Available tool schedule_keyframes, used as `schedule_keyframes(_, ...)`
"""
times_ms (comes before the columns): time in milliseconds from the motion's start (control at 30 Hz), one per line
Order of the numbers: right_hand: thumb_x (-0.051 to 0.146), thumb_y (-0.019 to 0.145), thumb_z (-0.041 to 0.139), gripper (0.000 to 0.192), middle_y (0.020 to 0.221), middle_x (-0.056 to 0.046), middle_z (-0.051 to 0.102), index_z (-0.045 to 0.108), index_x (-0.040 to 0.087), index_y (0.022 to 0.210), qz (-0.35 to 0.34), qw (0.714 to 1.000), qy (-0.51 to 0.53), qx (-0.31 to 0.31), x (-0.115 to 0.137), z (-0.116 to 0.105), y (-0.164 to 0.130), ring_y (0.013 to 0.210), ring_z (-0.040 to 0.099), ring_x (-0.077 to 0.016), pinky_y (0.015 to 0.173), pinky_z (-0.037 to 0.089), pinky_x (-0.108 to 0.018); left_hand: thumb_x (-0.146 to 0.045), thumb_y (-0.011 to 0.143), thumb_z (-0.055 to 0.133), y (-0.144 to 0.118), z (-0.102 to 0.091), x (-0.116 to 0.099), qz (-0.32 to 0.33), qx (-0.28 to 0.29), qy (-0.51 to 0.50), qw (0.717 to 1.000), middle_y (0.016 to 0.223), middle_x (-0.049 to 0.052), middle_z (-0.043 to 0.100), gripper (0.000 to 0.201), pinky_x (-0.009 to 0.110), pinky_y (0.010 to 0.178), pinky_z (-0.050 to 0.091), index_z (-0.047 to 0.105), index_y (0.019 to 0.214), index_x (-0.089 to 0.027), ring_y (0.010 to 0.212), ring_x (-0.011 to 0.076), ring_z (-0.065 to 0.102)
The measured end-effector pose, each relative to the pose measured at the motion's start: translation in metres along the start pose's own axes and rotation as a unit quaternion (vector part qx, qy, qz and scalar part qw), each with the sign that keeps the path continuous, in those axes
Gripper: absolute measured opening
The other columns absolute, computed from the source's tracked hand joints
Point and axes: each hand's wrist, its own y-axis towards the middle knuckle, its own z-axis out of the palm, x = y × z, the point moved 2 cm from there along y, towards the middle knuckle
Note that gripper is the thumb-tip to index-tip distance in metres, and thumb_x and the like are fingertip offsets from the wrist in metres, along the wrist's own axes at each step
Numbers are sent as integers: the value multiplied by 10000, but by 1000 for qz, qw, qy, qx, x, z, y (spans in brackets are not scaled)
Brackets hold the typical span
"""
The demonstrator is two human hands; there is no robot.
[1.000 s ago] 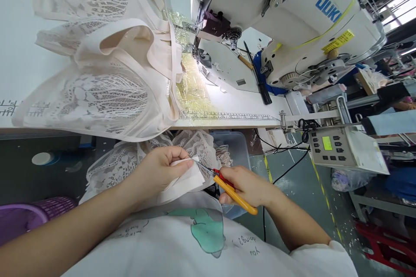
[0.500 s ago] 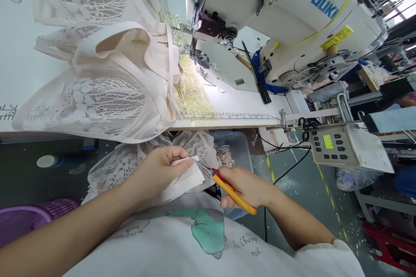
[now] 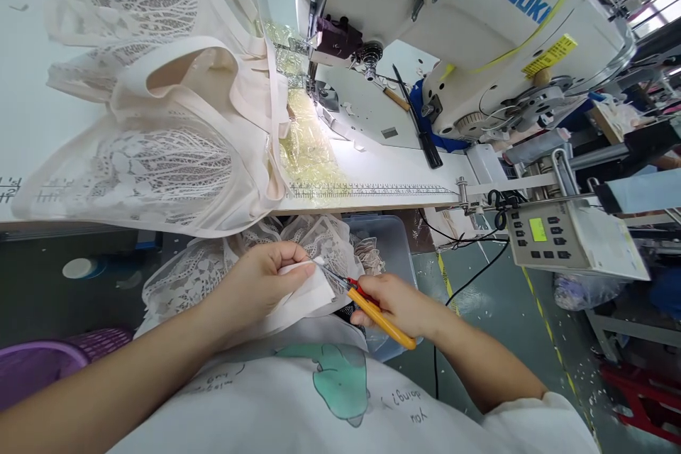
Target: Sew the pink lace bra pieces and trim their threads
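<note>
Below the table edge, my left hand [image 3: 266, 280] pinches a white fabric band [image 3: 308, 292] between thumb and fingers. The band's folded end points right. My right hand [image 3: 391, 305] is closed around scissors [image 3: 380, 319] with orange and red on the handles. Their metal blades reach left and meet the upper edge of the band beside my left fingertips; the tips are partly hidden. White lace fabric [image 3: 186, 277] hangs under and behind my left hand. On the table lies a white lace bra [image 3: 159, 163], its straps and edge hanging over the front.
A JUKI sewing machine [image 3: 457, 7] stands over the table, with a black-handled tool [image 3: 420, 124] beside it. A ruler strip [image 3: 372, 190] runs along the edge. Under it sits a grey bin [image 3: 407, 248]. A control box [image 3: 574, 237] is at right, a purple basket [image 3: 47, 355] at lower left.
The view has shifted slightly. My right thumb has drawn in a little toward the scissors, and the handles have swung slightly left. My left hand keeps its hold on the band.
</note>
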Motion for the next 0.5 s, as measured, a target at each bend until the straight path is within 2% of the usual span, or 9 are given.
schedule_keyframes(167,645,819,472,506,542,54,304,307,209,623,-22,990,82,-115,-11,6,4,496,269,-92,458,226,-214,-429,691,549,-3,0,-5,-1,-6,20,1000,472,-63,367,268,192,369,198,536,604,-177,413,72,268)
schedule_keyframes(333,656,750,584,500,600,28,416,418,191,671,-24,953,167,-251,8,-1,-2,531,342,-100,492,298,-223,-419,698,547,-3,-3,-9,23,-47,55,997,494,-39,434,244,216,403,255,547,610,-192,444,104,342)
schedule_keyframes(400,621,750,598,471,572,37,396,425,192,659,-43,945,185,-268,21,1,-2,509,330,-95,492,295,-230,-424,709,549,-1,-4,-10,50,-57,73,994,533,-25,478,247,222,449,299,562,617,-195,492,120,390)
schedule_keyframes(500,611,720,613,490,518,56,333,382,197,598,-44,949,178,-255,35,5,4,484,280,-86,465,258,-225,-425,716,551,0,-5,-10,83,-61,98,990,589,-8,529,252,236,535,352,573,614,-196,579,147,453)
